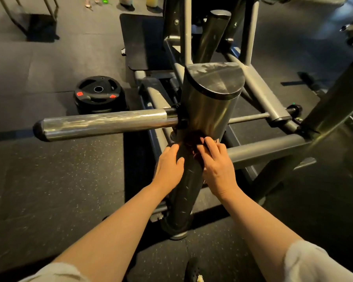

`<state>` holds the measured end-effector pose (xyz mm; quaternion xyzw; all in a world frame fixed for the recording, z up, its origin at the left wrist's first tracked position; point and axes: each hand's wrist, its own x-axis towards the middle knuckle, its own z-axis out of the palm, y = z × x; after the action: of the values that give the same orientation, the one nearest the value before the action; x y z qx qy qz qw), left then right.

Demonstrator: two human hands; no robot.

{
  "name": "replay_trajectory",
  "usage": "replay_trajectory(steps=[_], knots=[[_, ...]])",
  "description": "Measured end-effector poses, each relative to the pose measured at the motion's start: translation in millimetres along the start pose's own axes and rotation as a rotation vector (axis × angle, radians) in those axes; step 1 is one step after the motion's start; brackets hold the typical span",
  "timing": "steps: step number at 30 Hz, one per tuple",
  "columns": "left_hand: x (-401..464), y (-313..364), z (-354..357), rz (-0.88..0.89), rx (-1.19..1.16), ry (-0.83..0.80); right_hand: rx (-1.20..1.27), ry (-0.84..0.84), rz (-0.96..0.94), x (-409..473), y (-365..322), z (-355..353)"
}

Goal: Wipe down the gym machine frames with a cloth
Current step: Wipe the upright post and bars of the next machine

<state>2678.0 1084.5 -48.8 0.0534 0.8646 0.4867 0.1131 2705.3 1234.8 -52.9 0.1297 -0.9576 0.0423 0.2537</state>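
Wiping the upright post (pixel 204 119) of the gym machine, at the band where bright steel gives way to the dark lower sleeve (pixel 184 192). Best done by wrapping the dark red cloth (pixel 193 140) well round the tube and drawing it along the length in overlapping passes, turning it to reach the far side, then carrying on to the dusty cap (pixel 216 80) and the horizontal weight peg (pixel 102 124), both of which look streaked. Steady pressure advised; a bunched cloth likely to skip the seam at the collar.

Right hand (pixel 217 163): grip narrow, fingers curled over the cloth and pressing it against the post, thumb side hidden. Left hand (pixel 168 165): grip loose and fairly wide, fingers and thumb laid round the dark sleeve just below the cloth, fingertips near its edge; cannot tell whether touching the cloth itself.

Cloth sitting on the near face of the post, between the two hands, just under the peg junction. Weight plates (pixel 99 94) stacked on the floor to the left, well apart.
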Motion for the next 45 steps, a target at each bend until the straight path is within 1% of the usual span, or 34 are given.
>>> replay_trajectory(steps=[1, 2, 3, 4, 5, 6, 7, 9, 10, 11, 13, 15, 16, 17, 18, 19, 21, 23, 24, 25, 27, 28, 30, 31, 32, 35, 37, 39, 40, 41, 42, 43, 44, 45], knots=[[1, -5, 6, -0.035, 0.012, -0.042, -0.032, -0.061, -0.068, -10, 3, 9], [0, -11, 14, -0.072, 0.009, -0.075, -0.045, -0.195, -0.071, -26, 5, 19], [-1, -14, 18, -0.100, -0.004, -0.098, -0.002, -0.322, 0.011, -42, 5, 25], [-3, -18, 24, -0.121, -0.022, -0.117, 0.043, -0.410, 0.151, -61, 7, 30], [-5, -22, 30, -0.139, -0.036, -0.124, 0.090, -0.407, 0.249, -76, 9, 34], [-6, -24, 34, -0.154, -0.042, -0.118, 0.149, -0.344, 0.298, -83, 8, 33], [-6, -27, 37, -0.164, -0.052, -0.093, 0.210, -0.254, 0.286, -83, 7, 31], [-6, -30, 42, -0.170, -0.101, -0.004, 0.359, -0.074, 0.189, -63, 0, 25], [-6, -30, 44, -0.183, -0.131, 0.040, 0.363, -0.015, 0.121, -49, -1, 23], [-5, -30, 47, -0.199, -0.164, 0.089, 0.294, 0.029, 0.054, -37, -1, 27], [-3, -33, 52, -0.235, -0.203, 0.172, 0.125, 0.029, -0.039, -31, 4, 43], [-4, -37, 55, -0.241, -0.247, 0.211, 0.048, -0.107, -0.109, -48, 7, 64], [-6, -39, 57, -0.239, -0.255, 0.199, 0.034, -0.183, -0.105, -61, 6, 71], [-8, -40, 57, -0.236, -0.255, 0.183, 0.059, -0.230, -0.049, -73, 4, 74], [-9, -41, 57, -0.229, -0.244, 0.163, 0.109, -0.233, 0.028, -81, 1, 74], [-10, -43, 56, -0.212, -0.239, 0.151, 0.167, -0.174, 0.072, -82, -2, 73], [-9, -44, 54, -0.191, -0.236, 0.140, 0.230, 0.049, 0.065, -65, -5, 68], [-5, -45, 54, -0.201, -0.236, 0.157, 0.198, 0.223, 0.003, -34, 0, 60], [-3, -47, 56, -0.207, -0.232, 0.168, 0.157, 0.243, -0.038, -25, 3, 59], [-1, -49, 59, -0.206, -0.241, 0.179, 0.104, 0.216, -0.088, -25, 6, 63], [-2, -55, 65, -0.215, -0.268, 0.176, 0.034, 0.061, -0.191, -50, 9, 78], [-5, -58, 66, -0.222, -0.268, 0.162, 0.040, -0.044, -0.188, -70, 10, 87], [-11, -64, 66, -0.221, -0.250, 0.144, 0.121, -0.142, -0.048, -98, 11, 92], [-11, -67, 66, -0.215, -0.248, 0.135, 0.176, -0.118, 0.017, -103, 12, 91], [-11, -68, 67, -0.210, -0.248, 0.117, 0.216, -0.040, 0.038, -100, 11, 87], [-7, -71, 73, -0.198, -0.290, 0.124, 0.240, 0.241, -0.057, -58, 10, 66], [-5, -70, 81, -0.204, -0.309, 0.153, 0.187, 0.300, -0.090, -34, 15, 59], [-7, -68, 86, -0.180, -0.330, 0.188, 0.151, 0.264, -0.118, -38, 22, 67], [-8, -68, 89, -0.181, -0.336, 0.195, 0.136, 0.212, -0.150, -52, 25, 77], [-8, -69, 91, -0.181, -0.346, 0.194, 0.122, 0.130, -0.173, -73, 28, 89], [-8, -71, 93, -0.176, -0.359, 0.185, 0.116, 0.015, -0.153, -96, 30, 99], [-9, -72, 94, -0.163, -0.379, 0.167, 0.115, -0.087, -0.075, -118, 30, 106], [-10, -73, 95, -0.157, -0.388, 0.145, 0.136, -0.158, 0.046, -134, 30, 108], [-11, -75, 97, -0.151, -0.386, 0.135, 0.176, -0.164, 0.164, -142, 30, 108]])
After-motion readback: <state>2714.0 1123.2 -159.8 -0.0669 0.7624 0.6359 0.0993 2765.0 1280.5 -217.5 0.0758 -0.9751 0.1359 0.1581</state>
